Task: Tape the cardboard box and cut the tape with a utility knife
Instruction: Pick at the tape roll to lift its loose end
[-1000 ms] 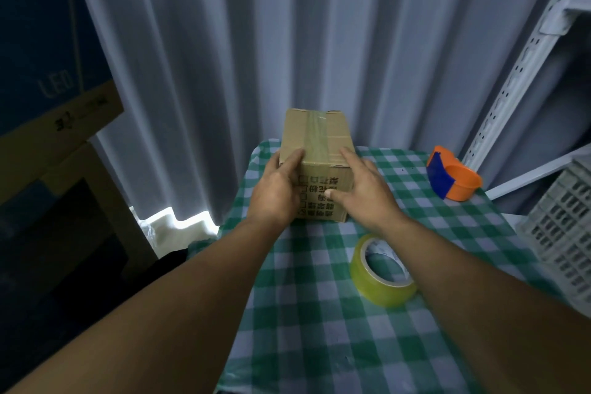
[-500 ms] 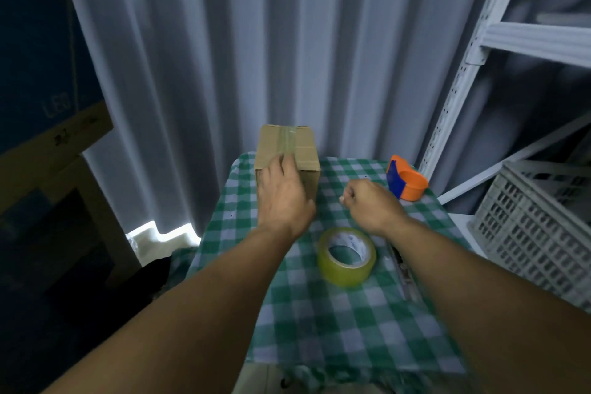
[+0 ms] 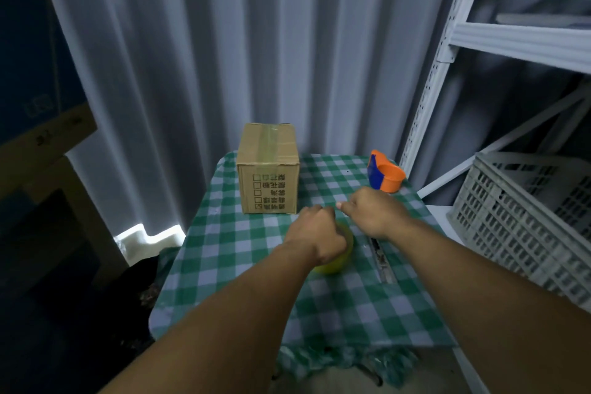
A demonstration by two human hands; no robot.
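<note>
one brown cardboard box (image 3: 268, 169), one yellow roll of tape (image 3: 335, 261), one orange-and-blue plastic tape dispenser (image 3: 385, 176), one white slatted plastic crate (image 3: 524, 217), two bare hands.

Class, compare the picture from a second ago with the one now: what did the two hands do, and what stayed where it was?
Both hands let go of the cardboard box and drew back. The left hand now covers the yellow tape roll; the right hand hovers beside it, fingers curled. The box, the orange dispenser and the checked cloth stayed put.

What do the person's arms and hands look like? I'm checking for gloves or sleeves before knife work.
Both forearms are bare as far as the frame shows: no sleeves visible. The left hand and right hand wear no gloves; no rings, watch or wristbands are visible.
</note>
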